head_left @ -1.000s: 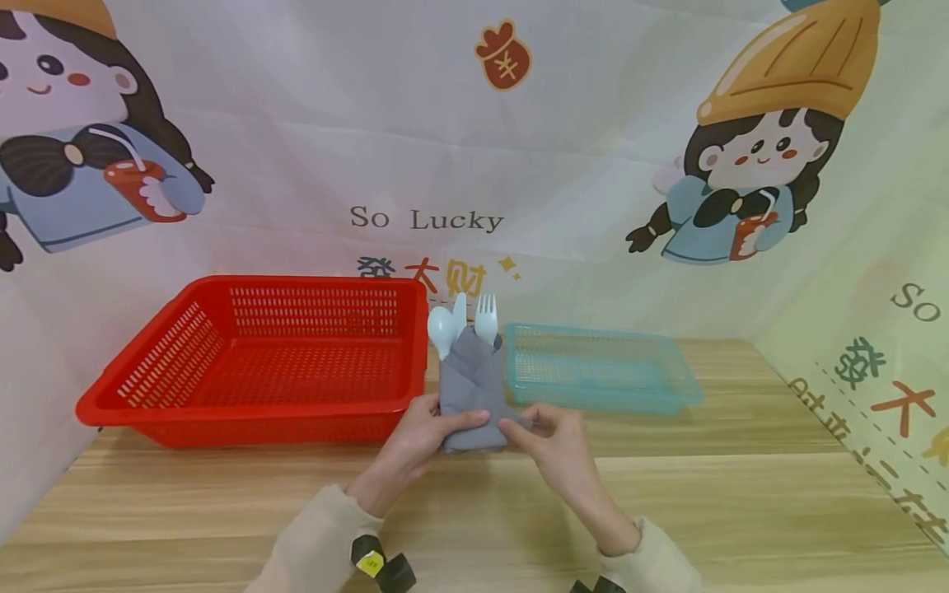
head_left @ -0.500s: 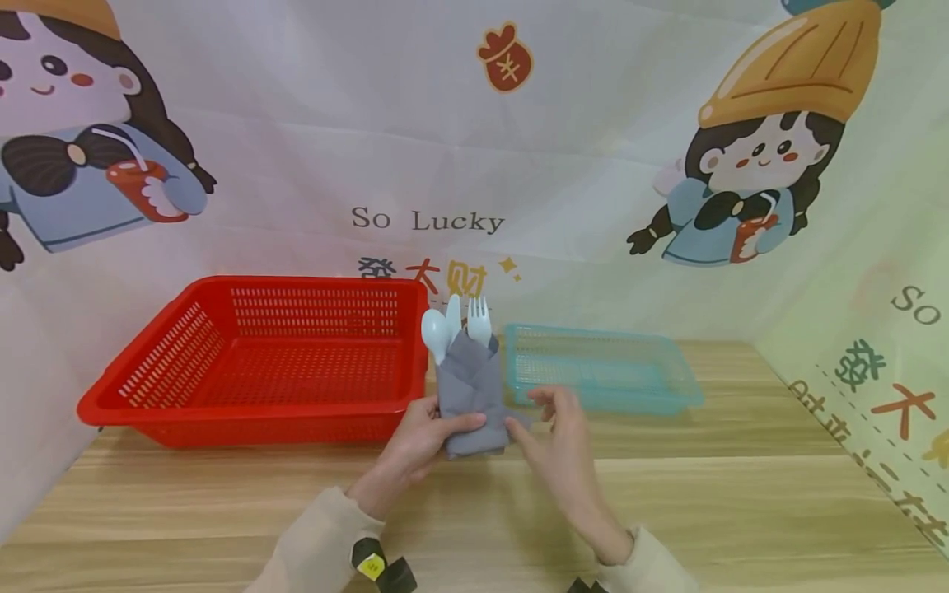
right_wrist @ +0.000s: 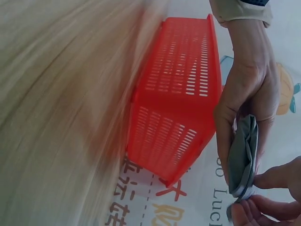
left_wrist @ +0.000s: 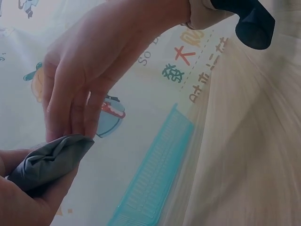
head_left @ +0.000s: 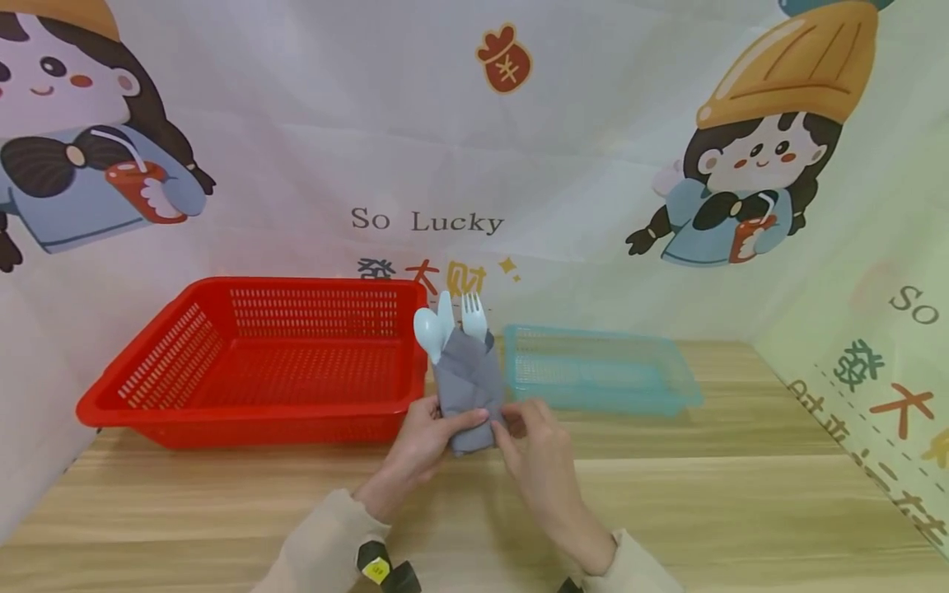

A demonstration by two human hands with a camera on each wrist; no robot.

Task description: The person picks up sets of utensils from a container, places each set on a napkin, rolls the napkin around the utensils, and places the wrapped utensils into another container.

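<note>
Grey napkin (head_left: 469, 391) w/ spoon (head_left: 427, 328) & fork (head_left: 473, 315) is held upright above desk (head_left: 741, 494), btwn both baskets. It's gripped by left hand (head_left: 415, 436) & pinched low by right hand (head_left: 537, 445). Risk: fold loosened, cutlery could be dropped.

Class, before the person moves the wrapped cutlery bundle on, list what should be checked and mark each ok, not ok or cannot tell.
1. Left hand grips the grey napkin: ok.
2. Right hand pinches the napkin's lower edge: ok.
3. Spoon and fork stick out of the top: ok.
4. Wrap tucked shut underneath: cannot tell.
5. Red basket holds nothing: ok.
6. Teal basket holds nothing: ok.
</note>
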